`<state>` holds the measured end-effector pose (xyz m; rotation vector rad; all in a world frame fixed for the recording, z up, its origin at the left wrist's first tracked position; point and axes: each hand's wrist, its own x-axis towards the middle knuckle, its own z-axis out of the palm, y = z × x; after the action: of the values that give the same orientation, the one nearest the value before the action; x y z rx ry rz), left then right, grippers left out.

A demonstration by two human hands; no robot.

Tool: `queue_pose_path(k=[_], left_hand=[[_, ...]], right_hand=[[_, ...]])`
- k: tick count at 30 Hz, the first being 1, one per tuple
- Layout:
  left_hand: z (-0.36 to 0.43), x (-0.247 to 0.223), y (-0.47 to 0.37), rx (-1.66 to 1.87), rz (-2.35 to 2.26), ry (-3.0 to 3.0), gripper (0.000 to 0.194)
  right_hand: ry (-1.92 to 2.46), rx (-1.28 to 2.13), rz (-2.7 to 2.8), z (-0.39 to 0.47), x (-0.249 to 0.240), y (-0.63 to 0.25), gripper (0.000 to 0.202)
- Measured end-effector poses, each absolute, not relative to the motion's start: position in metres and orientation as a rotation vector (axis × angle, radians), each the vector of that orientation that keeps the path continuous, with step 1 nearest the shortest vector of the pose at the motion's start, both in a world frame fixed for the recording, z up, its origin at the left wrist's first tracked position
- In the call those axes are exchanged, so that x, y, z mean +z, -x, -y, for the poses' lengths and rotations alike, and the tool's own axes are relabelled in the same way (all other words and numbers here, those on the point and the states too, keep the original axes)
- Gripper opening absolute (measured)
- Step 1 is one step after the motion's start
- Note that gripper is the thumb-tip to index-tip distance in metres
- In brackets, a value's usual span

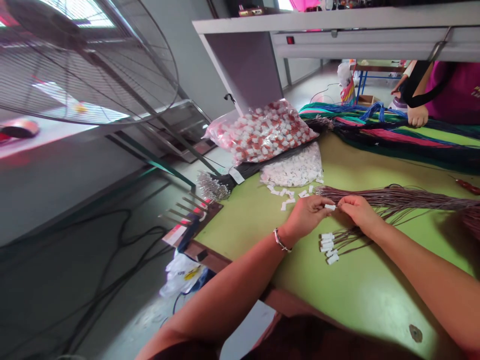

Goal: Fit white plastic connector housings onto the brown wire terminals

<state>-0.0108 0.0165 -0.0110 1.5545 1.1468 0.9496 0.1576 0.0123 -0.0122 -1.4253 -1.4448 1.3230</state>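
Between the thumb and fingers of my left hand point(308, 216) is a small white plastic connector point(330, 207). My right hand point(358, 212) is pinched just to the right of it, closed on a thin brown wire whose tip is hidden by the fingers. Behind both hands a long bundle of brown wires point(393, 196) lies across the table, its metal-tipped ends at the left. Below the hands, several brown wires end in white connectors point(327, 242), laid side by side. Loose white connectors point(288, 197) are scattered beyond my left hand, by a clear bag of white connectors point(294, 167).
A large bag of white and orange parts point(268, 132) rests on a black wire bundle point(213, 187) at the green table's point(240, 220) back left. Coloured wires point(405, 132) cover the far right, where another person's hand point(417, 116) rests. A fan point(90, 60) stands left.
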Motion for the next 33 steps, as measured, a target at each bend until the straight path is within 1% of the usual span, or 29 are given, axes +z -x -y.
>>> queue_pose_path(k=[5, 7, 8, 9, 11, 14, 16, 18, 20, 24, 26, 33], left_hand=[[-0.018, -0.016, 0.005, 0.847, -1.100, -1.334, 0.010], [-0.021, -0.019, 0.005, 0.831, -1.068, -1.260, 0.012], [-0.023, -0.020, 0.006, 0.829, -1.055, -1.229, 0.015], [-0.024, -0.021, 0.008, 0.829, -1.044, -1.201, 0.017], [-0.027, -0.023, 0.012, 0.824, -1.019, -1.154, 0.021], [-0.029, -0.023, 0.017, 0.818, -0.979, -1.091, 0.023], [-0.029, -0.023, 0.018, 0.823, -0.960, -1.044, 0.023], [-0.029, -0.023, 0.018, 0.831, -0.948, -1.016, 0.023], [-0.029, -0.022, 0.018, 0.843, -0.948, -1.036, 0.022], [-0.028, -0.020, 0.017, 0.851, -0.997, -1.188, 0.021], [-0.026, -0.019, 0.016, 0.841, -1.042, -1.270, 0.018], [-0.021, -0.022, 0.013, 0.817, -1.117, -1.379, 0.012]], right_hand=[[1.439, 1.462, 1.395, -0.016, -0.010, -0.158, 0.010], [1.458, 1.444, 1.432, -0.016, -0.012, -0.159, 0.011], [1.473, 1.377, 1.482, -0.016, -0.013, -0.159, 0.011], [1.486, 1.259, 1.550, -0.016, -0.014, -0.160, 0.012], [1.472, 0.914, 1.733, -0.015, -0.015, -0.163, 0.014], [1.376, 0.425, 2.047, -0.011, -0.013, -0.165, 0.017], [1.371, 0.198, 2.217, -0.008, -0.011, -0.165, 0.022], [1.413, 0.055, 2.314, -0.006, -0.009, -0.164, 0.026], [1.453, 0.056, 2.350, -0.006, -0.008, -0.163, 0.025], [1.485, 0.286, 2.284, -0.008, -0.010, -0.162, 0.022], [1.480, 0.348, 2.265, -0.009, -0.012, -0.162, 0.020], [1.404, 0.394, 2.318, -0.009, -0.018, -0.163, 0.018]])
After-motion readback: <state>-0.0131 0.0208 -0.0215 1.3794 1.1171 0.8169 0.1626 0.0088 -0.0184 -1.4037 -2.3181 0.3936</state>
